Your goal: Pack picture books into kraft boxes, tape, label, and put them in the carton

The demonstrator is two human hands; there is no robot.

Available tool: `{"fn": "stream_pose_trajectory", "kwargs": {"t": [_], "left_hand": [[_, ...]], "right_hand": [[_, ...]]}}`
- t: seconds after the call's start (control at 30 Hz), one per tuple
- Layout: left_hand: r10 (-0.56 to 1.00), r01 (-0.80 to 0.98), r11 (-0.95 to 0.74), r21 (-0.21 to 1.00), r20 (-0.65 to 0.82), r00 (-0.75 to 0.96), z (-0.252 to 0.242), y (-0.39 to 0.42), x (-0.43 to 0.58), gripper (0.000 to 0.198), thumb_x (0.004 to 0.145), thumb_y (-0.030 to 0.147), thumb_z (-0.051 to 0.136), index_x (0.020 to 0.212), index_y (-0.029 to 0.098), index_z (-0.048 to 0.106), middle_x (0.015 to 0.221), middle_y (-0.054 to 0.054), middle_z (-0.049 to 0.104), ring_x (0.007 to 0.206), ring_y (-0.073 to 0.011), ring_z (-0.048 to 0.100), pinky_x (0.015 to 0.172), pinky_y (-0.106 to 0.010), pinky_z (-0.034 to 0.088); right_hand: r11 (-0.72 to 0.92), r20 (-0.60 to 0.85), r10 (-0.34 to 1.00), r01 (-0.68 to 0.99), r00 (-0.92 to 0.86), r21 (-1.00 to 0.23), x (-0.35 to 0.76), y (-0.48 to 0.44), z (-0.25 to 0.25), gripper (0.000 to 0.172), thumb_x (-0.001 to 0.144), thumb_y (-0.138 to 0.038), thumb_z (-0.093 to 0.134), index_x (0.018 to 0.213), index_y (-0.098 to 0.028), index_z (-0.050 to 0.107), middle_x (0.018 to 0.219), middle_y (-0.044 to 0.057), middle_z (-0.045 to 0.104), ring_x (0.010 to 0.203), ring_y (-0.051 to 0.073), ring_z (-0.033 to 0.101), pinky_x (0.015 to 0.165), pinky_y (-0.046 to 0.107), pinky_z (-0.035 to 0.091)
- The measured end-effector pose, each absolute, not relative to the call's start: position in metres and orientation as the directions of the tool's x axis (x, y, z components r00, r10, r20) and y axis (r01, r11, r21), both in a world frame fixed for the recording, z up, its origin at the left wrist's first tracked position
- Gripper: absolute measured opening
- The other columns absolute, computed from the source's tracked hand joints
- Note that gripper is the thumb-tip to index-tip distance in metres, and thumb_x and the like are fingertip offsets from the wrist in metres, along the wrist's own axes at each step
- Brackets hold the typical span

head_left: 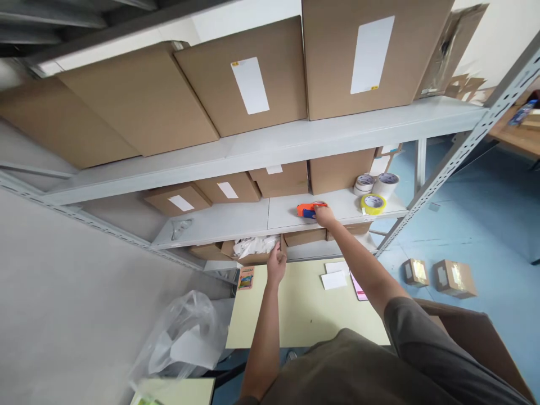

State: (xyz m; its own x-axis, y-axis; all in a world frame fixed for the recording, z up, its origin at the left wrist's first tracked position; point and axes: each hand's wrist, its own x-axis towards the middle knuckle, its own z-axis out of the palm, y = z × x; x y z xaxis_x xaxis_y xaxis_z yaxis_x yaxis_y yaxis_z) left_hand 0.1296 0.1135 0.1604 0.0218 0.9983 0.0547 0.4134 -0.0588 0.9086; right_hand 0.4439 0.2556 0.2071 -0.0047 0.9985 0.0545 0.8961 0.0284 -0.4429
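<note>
My right hand reaches up to the middle shelf and closes on an orange and blue tape dispenser lying there. My left hand is lower, at the front edge of an open cardboard box stuffed with white packing material on the shelf below; its fingers curl against the box rim. A pale yellow table lies under both arms.
Large labelled cardboard boxes fill the top shelf, smaller ones the middle shelf. Tape rolls stand right of the dispenser. White papers lie on the table. A clear plastic bag is at left; two small boxes sit on the blue floor.
</note>
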Motion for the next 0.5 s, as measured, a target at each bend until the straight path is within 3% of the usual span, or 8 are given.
{"fn": "stream_pose_trajectory", "kwargs": {"t": [0.2, 0.33, 0.5], "left_hand": [[0.992, 0.342, -0.123, 0.932, 0.100, 0.083, 0.159, 0.115, 0.098, 0.060, 0.099, 0.035, 0.065, 0.157, 0.026, 0.055, 0.155, -0.014, 0.060, 0.135, -0.0286, 0.064, 0.108, -0.041, 0.057], [0.989, 0.307, -0.126, 0.943, 0.098, 0.106, 0.147, 0.112, 0.071, 0.057, 0.099, 0.032, 0.062, 0.156, 0.025, 0.056, 0.147, -0.014, 0.066, 0.127, -0.0271, 0.068, 0.104, -0.040, 0.058], [0.993, 0.289, -0.065, 0.955, 0.034, 0.112, 0.119, 0.091, 0.044, 0.055, 0.098, 0.029, 0.061, 0.153, 0.024, 0.060, 0.140, -0.015, 0.070, 0.117, -0.0248, 0.071, 0.096, -0.036, 0.061]], "right_hand": [[0.135, 0.230, 0.972, 0.910, -0.046, -0.391, 0.409, 0.176, 0.220, 0.047, 0.098, -0.031, 0.064, 0.139, -0.009, 0.056, 0.121, 0.025, 0.074, 0.126, 0.041, 0.059, 0.113, 0.050, 0.040], [0.083, 0.207, 0.978, 0.951, -0.020, -0.299, 0.375, 0.110, 0.207, 0.048, 0.095, -0.031, 0.065, 0.137, -0.011, 0.058, 0.120, 0.023, 0.074, 0.125, 0.040, 0.060, 0.112, 0.050, 0.042], [-0.013, 0.149, 0.987, 0.961, 0.057, -0.277, 0.340, 0.031, 0.164, 0.040, 0.091, -0.023, 0.063, 0.130, -0.013, 0.063, 0.113, 0.020, 0.075, 0.121, 0.038, 0.062, 0.117, 0.052, 0.038]]}}
